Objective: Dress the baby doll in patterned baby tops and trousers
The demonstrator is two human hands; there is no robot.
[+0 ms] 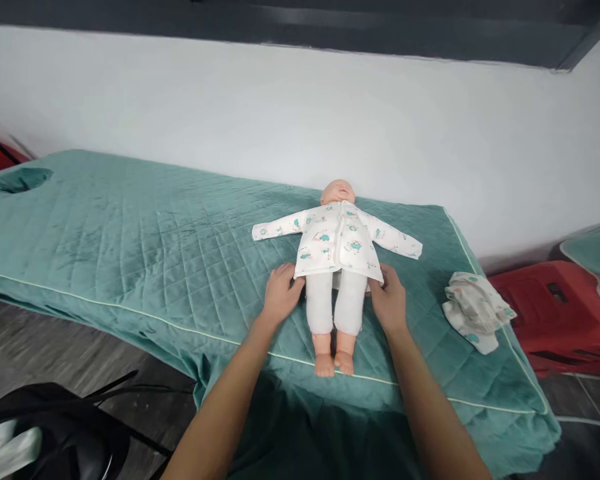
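Observation:
A baby doll lies on its back, its head toward the wall and its bare feet at the near edge of the bed. It wears a white printed baby jacket with both sleeves spread sideways, and its legs are white. My left hand is closed at the jacket's lower left corner, thumb against the hem. At the opposite corner, my right hand pinches the hem, with its fingertips partly hidden under the cloth.
Green quilted cover drapes the bed, which has a face hole at the far left. A crumpled printed cloth lies near the right edge. Beyond it stands a red plastic stool. A black chair-like object is at lower left.

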